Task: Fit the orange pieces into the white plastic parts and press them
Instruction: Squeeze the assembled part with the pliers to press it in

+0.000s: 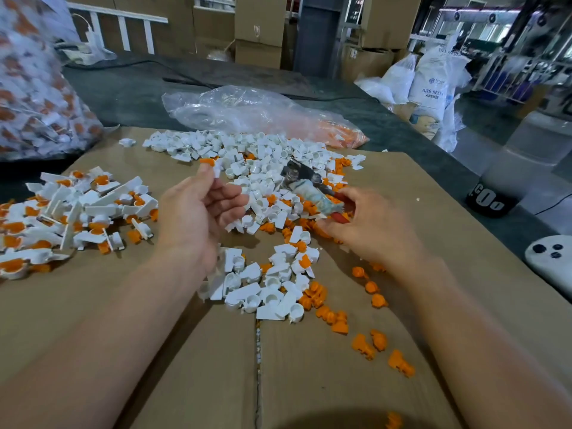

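many finished pairs [77, 212] lie heaped at the left of the frame, white shells with orange seated in them. a full bag [37, 88] in the upper left corner appears to hold more of the same. on that showing the job is well under way but far from over: a wide spread of unfilled white parts [263, 168] covers the centre, and loose orange pieces [371, 335] trail toward the lower right.

left hand [198, 209], centre of frame, pinches one white part [217, 169] between thumb and fingertips, with an orange piece [208, 162] at its top; whether it is pressed home cannot be told. right hand [368, 224], right of centre, is curled round the red handle of a tool [309, 187] with a metal head and a wrapped middle, held over the pile. pressing this pair looks to be the step in hand.

surface: brown cardboard [123, 305] with a seam down the middle, laid on a dark table [130, 88]. a clear plastic bag [247, 109] holding some orange lies above the pile. a white gadget [551, 258] sits at the right edge.

room: cartons [260, 20] stacked along the top, white sacks [430, 88] at upper right, a warehouse floor beyond.
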